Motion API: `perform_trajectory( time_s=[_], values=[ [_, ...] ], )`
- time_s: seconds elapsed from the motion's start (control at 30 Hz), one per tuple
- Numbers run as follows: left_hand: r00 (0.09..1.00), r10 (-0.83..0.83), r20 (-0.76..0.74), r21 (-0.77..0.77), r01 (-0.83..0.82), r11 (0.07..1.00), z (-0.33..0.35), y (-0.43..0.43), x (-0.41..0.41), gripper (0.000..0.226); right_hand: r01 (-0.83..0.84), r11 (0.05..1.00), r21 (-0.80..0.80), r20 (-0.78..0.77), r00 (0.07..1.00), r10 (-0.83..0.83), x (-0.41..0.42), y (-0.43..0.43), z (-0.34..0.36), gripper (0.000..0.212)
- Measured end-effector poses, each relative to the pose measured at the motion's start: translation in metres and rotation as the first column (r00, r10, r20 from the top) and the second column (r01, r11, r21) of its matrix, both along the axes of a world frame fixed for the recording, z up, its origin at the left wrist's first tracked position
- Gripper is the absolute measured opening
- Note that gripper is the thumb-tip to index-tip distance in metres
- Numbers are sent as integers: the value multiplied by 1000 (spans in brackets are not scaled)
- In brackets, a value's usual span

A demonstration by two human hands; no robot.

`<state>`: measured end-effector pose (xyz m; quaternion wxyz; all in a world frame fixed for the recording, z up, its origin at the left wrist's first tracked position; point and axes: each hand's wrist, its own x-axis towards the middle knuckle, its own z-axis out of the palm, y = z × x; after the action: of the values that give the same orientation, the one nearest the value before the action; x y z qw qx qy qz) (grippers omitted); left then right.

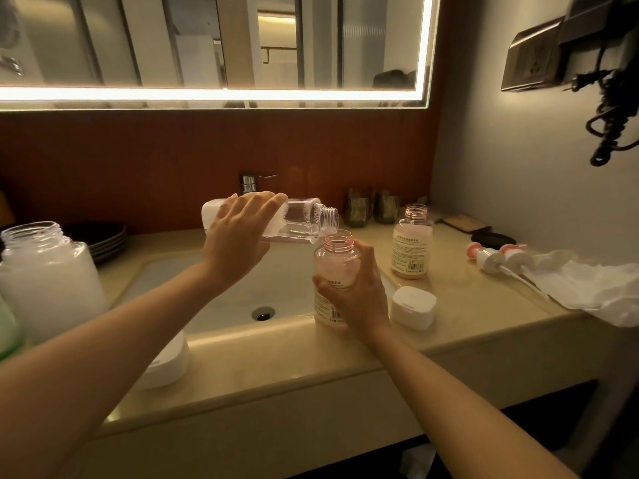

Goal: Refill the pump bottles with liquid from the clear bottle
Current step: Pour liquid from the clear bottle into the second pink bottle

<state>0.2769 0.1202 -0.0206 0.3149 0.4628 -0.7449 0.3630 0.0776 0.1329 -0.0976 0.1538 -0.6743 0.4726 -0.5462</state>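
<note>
Counter [262, 361] of pale stone runs under a lit mirror [214, 43], with a sink [242, 288] sunk into its middle. Over the sink's right edge the left hand [238, 236] holds the clear bottle [297, 221] tipped almost flat, its fingers laid together across the top and wrapped round the body, thumb hidden beneath. The open threaded mouth of that bottle sits just above the neck of a pink pump bottle [333, 271], which stands upright on the sink's front right rim. The right hand [356, 288] grips this bottle round its middle, fingers curled close together behind it and thumb pressed on the front. A second pink bottle [412, 243], also uncapped, stands near the counter's back right. Two pump heads [498, 257] lie at the right edge beside a crumpled white bag [594, 288]. A white cap [413, 307] rests just right of the held bottle. A large jar [48, 281] stands at the left edge.
</note>
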Motion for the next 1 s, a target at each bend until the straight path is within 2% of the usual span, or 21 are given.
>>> perform_trajectory(
  time_s=[1.0],
  values=[
    [998,15,57,-49,-12,999,4,0,0,78,-3,1000,-3,-1,1000,3,0,3,1,76]
  ],
)
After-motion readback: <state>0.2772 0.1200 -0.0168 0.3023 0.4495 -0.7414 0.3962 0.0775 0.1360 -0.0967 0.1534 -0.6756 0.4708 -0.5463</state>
